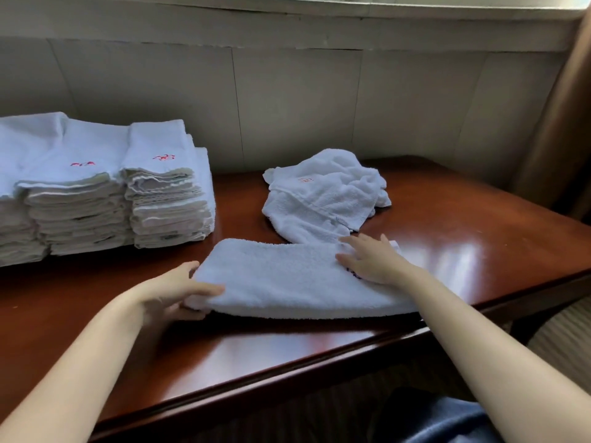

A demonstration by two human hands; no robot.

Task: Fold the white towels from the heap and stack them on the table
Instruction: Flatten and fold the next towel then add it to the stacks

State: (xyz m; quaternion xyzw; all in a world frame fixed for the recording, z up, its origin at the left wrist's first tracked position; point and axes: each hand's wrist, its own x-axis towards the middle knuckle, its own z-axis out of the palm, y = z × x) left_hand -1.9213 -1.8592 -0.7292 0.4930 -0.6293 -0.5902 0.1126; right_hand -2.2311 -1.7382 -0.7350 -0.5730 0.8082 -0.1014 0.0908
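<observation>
On the desk (447, 225), left hand (172, 295) pinches the towel (287, 276) end; right hand (371, 260) presses flat. Fold over squarely, edges aligned.

fluffy white terry-cloth towel (287, 276) lies on glossy, smooth reddish wooden table (463, 225).

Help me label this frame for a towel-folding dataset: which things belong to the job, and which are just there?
Part of the job:
- folded towel, gripped by the left hand, right hand flat on it
- heap of unfolded towels
- stacks of folded towels
- table

Just there:
- wall panelling
- curtain
</observation>
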